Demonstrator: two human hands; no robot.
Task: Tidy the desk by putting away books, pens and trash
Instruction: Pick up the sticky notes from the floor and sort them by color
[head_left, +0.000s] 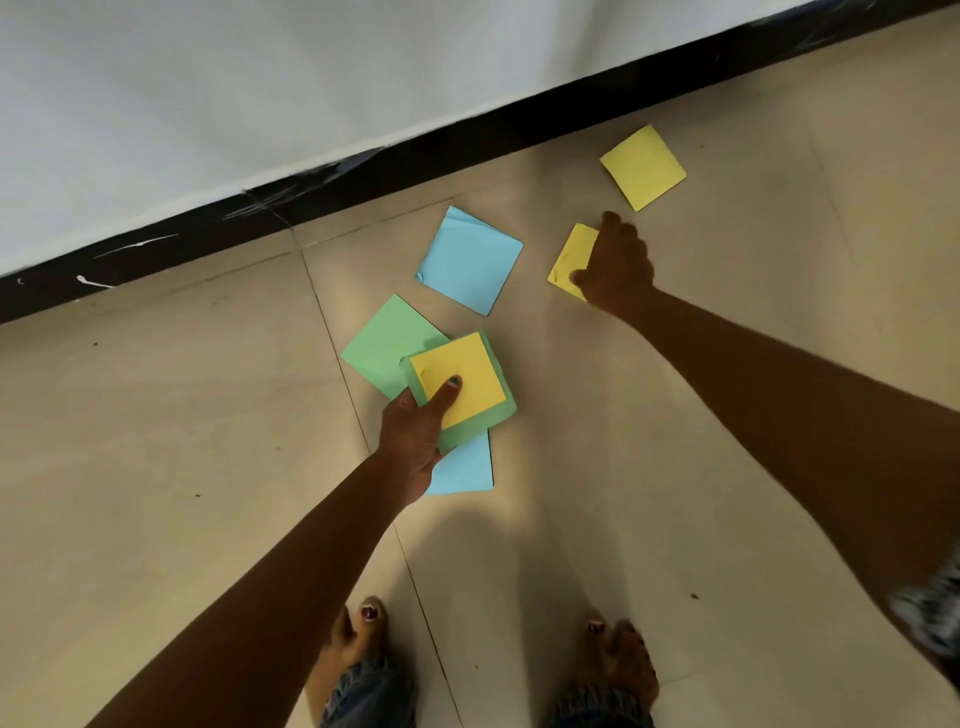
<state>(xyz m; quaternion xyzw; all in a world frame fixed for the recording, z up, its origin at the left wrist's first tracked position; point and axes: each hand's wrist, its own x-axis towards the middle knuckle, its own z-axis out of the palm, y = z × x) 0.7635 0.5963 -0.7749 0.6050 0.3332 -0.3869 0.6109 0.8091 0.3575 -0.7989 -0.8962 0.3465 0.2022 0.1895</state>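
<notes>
Left hand (415, 431) grips stack (462, 389) (right hand (615, 267) outstretched).

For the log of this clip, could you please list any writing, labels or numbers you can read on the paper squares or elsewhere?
None: no text can be read.
The paper squares, loose on the floor or in the stack held by the left hand, look blank.
The yellow square under the right hand shows only faint smudges.
</notes>
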